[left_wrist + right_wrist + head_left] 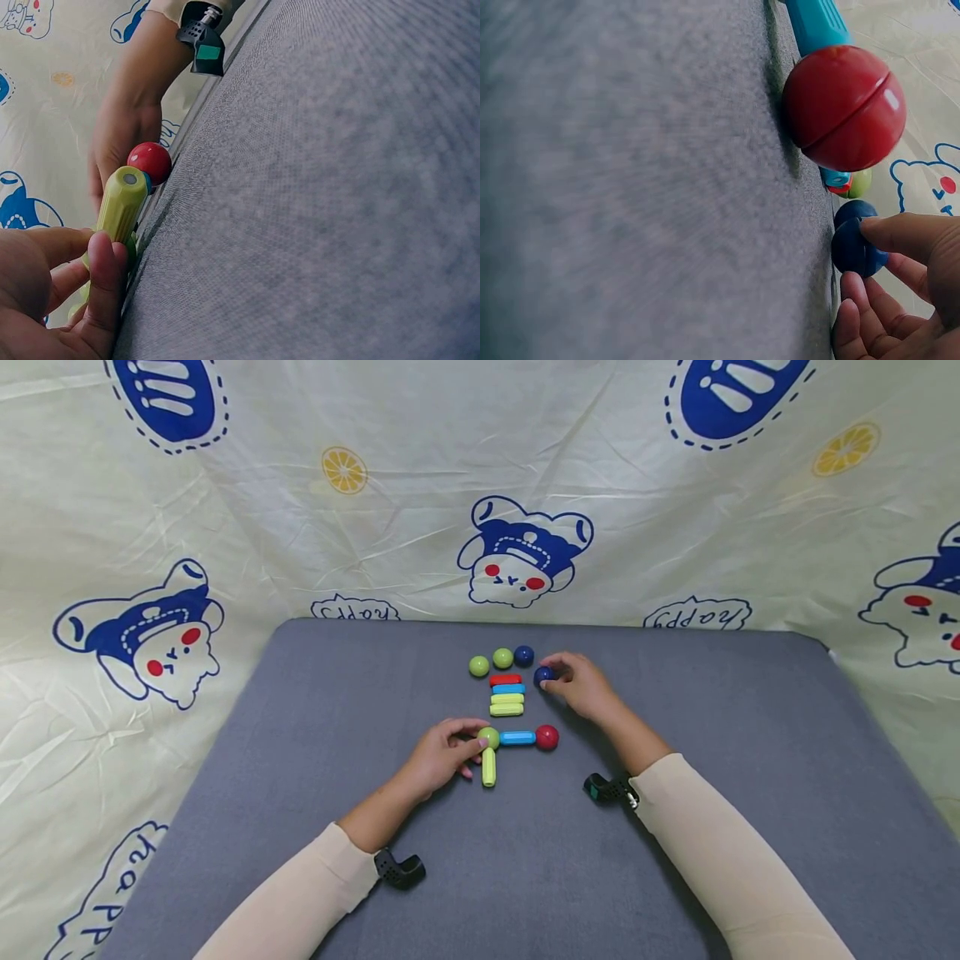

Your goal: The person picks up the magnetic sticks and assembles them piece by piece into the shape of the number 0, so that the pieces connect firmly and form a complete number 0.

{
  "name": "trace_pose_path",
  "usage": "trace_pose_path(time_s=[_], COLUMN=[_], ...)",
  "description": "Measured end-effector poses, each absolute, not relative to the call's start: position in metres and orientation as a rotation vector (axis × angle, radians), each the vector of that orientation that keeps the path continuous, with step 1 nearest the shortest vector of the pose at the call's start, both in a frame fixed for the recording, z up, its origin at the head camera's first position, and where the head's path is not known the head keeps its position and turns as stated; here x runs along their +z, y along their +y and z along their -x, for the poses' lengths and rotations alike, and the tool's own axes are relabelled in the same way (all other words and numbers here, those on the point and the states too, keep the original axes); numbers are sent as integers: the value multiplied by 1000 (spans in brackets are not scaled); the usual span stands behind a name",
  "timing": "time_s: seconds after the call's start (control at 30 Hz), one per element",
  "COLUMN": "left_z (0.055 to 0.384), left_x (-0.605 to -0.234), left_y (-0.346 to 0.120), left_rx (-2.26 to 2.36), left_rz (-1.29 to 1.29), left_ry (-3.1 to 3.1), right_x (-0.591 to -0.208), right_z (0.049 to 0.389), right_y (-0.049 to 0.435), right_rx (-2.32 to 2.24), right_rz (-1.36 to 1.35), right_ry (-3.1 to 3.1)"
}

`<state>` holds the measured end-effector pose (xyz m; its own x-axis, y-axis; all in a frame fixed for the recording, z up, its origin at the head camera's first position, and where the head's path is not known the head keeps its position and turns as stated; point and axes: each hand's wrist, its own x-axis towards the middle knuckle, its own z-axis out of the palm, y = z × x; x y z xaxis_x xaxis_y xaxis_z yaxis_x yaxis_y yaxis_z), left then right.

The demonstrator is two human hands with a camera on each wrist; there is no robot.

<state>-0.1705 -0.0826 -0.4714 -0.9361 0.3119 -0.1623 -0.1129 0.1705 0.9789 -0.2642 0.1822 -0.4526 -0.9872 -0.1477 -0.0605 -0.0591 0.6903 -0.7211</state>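
Note:
My left hand pinches a green ball between thumb and fingers. From that ball a yellow-green rod runs toward me, and a blue rod runs right to a red ball. Farther back, my right hand grips a dark blue ball by its sides. In the right wrist view the thumb lies across the top of this blue ball, with the large red ball nearer the camera. The left wrist view shows the yellow-green rod end-on above my left fingers.
Between the hands lies a stack-like row of rods: one red, one blue and two yellow-green. Behind them sit two green balls and another dark blue ball. A printed curtain hangs behind the grey table.

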Motion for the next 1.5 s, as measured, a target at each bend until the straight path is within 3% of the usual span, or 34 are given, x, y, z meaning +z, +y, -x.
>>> trace_pose_path(time_s=[0.5, 1.5], left_z=[171, 170], left_x=[-471, -471], left_y=[-83, -83], left_rx=[1816, 1803], left_rz=[-194, -175], left_ry=[2137, 2144], right_x=[-442, -419], right_z=[244, 166], right_y=[189, 174], right_rx=[-1244, -1276], right_rz=[131, 463], right_ry=[2738, 2692])
